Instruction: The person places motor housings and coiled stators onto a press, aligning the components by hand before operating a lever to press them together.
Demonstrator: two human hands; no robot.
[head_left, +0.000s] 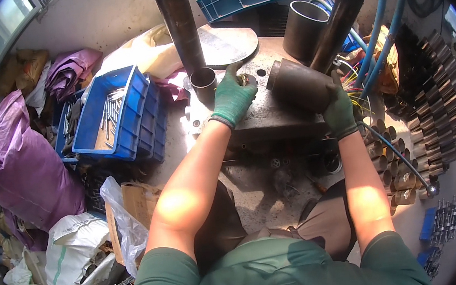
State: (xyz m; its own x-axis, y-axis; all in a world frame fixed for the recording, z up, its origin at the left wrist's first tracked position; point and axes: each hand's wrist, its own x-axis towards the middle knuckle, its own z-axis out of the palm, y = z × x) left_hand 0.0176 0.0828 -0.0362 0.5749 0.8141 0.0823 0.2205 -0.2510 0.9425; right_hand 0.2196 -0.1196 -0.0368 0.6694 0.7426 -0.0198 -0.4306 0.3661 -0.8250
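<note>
My left hand [234,97], in a green work glove, is closed around a small metal part [244,79] above the steel machine plate. Its exact kind is too small to tell. Just left of that hand a short dark tube [203,81] stands upright with its open end up. My right hand [339,109], gloved the same way, grips the near right end of a thick dark metal cylinder [302,86]. The cylinder lies tilted over the plate's right side, its narrower collar facing left. Beneath both hands is the worn steel plate [253,117].
Two dark steel columns [176,23] rise from the plate. A wide open cylinder [304,25] stands behind at right. Blue hoses [383,38] hang there. Blue bins [136,116] with metal rods are at left, beside purple sacks [25,161]. Stacked tubes [434,106] line the right.
</note>
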